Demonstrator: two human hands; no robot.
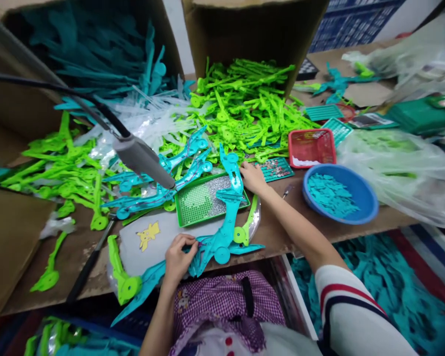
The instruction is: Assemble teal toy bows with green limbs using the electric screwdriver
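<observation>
A long turquoise plastic part (228, 217) with round discs and pointed ends lies across the front of the bench and over a green mesh basket (187, 217). My left hand (180, 257) pinches at the lower edge of this part, thumb and forefinger together; a small dark purple bit shows by the fingertips. Beside its upper end is my right hand (252, 177), fingers bent and close together. What those fingers hold, if anything, is hidden. The basket contains small silvery pieces, and a teal tray (287, 167) of small copper-coloured pieces lies just right of that hand.
Lime-green plastic parts (241, 113) pile up at the back, below cardboard boxes (300, 29). A grey tool (144, 158) hangs over the bench from the left. At right stand a red basket (315, 164) and a blue bowl (367, 207) of turquoise pieces.
</observation>
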